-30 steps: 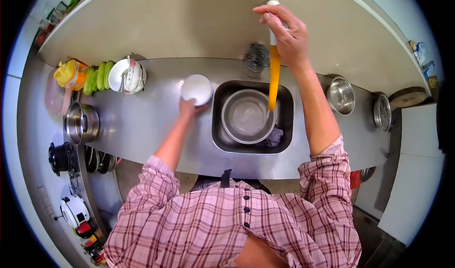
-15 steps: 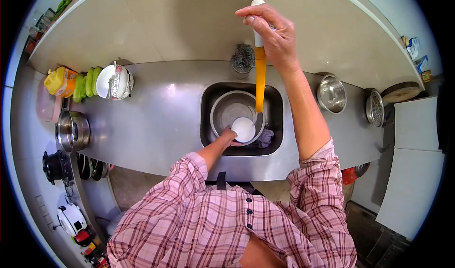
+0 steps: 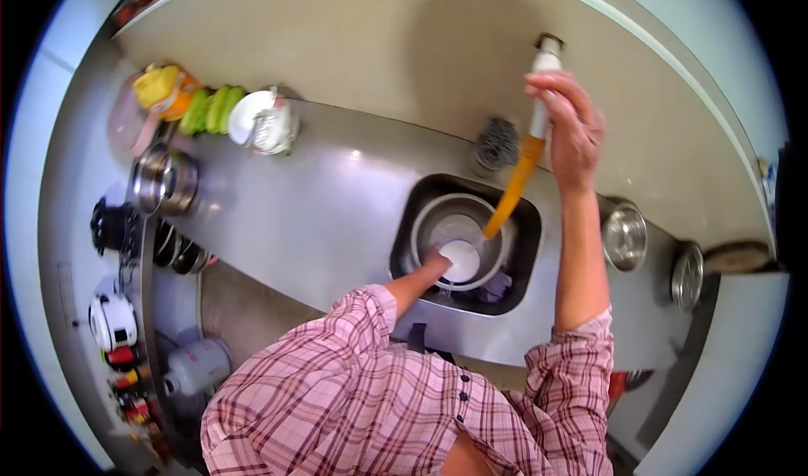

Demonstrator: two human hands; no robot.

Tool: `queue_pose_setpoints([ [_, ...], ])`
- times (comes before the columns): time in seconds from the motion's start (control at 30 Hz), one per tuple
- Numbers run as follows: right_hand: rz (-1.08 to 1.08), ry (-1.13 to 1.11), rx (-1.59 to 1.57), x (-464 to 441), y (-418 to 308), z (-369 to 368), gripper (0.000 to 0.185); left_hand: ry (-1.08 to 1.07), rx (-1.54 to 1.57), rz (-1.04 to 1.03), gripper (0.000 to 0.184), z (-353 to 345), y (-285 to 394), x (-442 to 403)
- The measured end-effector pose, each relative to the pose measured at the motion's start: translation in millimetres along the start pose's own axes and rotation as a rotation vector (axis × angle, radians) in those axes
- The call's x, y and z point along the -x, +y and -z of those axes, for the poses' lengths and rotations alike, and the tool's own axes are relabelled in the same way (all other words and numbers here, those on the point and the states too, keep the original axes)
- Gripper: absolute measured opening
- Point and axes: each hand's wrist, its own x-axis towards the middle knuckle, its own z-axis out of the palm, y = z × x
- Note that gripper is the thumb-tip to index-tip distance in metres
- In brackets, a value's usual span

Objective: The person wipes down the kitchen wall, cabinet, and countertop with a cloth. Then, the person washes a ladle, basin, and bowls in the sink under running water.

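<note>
My left hand [image 3: 436, 263] grips the edge of a small white bowl [image 3: 462, 262] inside a round steel basin [image 3: 423, 221]. The basin stands in the sink [image 3: 530, 249]. Up at the wall, my right hand [image 3: 576, 131] has its bent fingers at the white tap [image 3: 550, 55]; the hand partly hides the tap's handle. From the tap a yellow-orange hose [image 3: 515, 190] slants down, its end just above the bowl. What looks like a thin stream of water runs from that end. A purple cloth [image 3: 495, 287] lies in the sink beside the basin.
Steel wool [image 3: 498, 142] sits in a holder behind the sink. On the left are stacked white bowls [image 3: 252, 118], green vegetables [image 3: 210, 110], a yellow-orange jug [image 3: 167, 91] and a steel pot [image 3: 166, 179]. A steel bowl [image 3: 624, 237] and a strainer [image 3: 688, 276] stand right.
The view has turned and shifted, so the sink and counter appear tilted and further right. My left hand still holds the bowl under the hose, and my right hand remains at the tap.
</note>
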Motion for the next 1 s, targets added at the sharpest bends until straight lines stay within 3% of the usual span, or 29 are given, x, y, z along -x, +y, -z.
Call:
queue_pose_setpoints([
  [0.07,0.01,0.005,-0.003,2,-3,3,0.019,0.12,-0.211,-0.17,0.08,9,18,22],
  [0.1,0.008,0.008,-0.005,3,-4,4,0.018,0.135,-0.276,-0.169,0.067,16,34,38],
  [0.2,-0.01,0.025,-0.019,0,2,1,0.015,0.065,-0.159,-0.473,0.052,56,74,72],
  [0.23,-0.011,0.034,-0.02,0,4,1,0.015,0.185,-0.179,-0.604,0.04,68,83,69],
  [0.27,-0.012,0.044,-0.021,3,4,2,0.015,0.219,0.059,-0.727,0.034,84,86,70],
  [0.3,-0.007,0.052,-0.021,3,3,2,0.015,0.273,0.011,-0.661,0.03,114,123,107],
  [0.4,-0.028,0.097,-0.028,-2,0,-3,0.015,0.454,0.392,-0.547,0.024,203,140,104],
  [0.5,-0.045,0.146,-0.052,-6,-2,-5,0.015,0.64,0.769,-0.417,0.034,306,132,88],
  [0.57,-0.042,0.168,-0.068,-8,2,-3,0.015,0.891,0.911,-0.274,0.046,364,151,92],
  [0.63,-0.059,0.16,-0.05,-8,4,-1,0.018,0.849,0.862,-0.209,0.065,416,147,75],
  [0.73,-0.067,0.164,-0.032,-9,8,-2,0.021,0.781,0.746,-0.127,0.078,475,186,83],
  [0.83,-0.11,0.182,-0.032,-13,4,-7,0.022,0.427,0.751,-0.045,0.076,515,215,57],
  [0.93,-0.115,0.208,-0.065,-8,-1,-7,0.018,0.21,0.794,-0.115,0.064,522,205,11],
  [0.97,-0.115,0.209,-0.078,-7,-1,-7,0.018,0.12,0.903,-0.171,0.049,545,181,-34],
  [1.0,-0.115,0.209,-0.092,-9,3,-8,0.019,0.151,0.901,-0.153,0.046,544,183,-36],
])
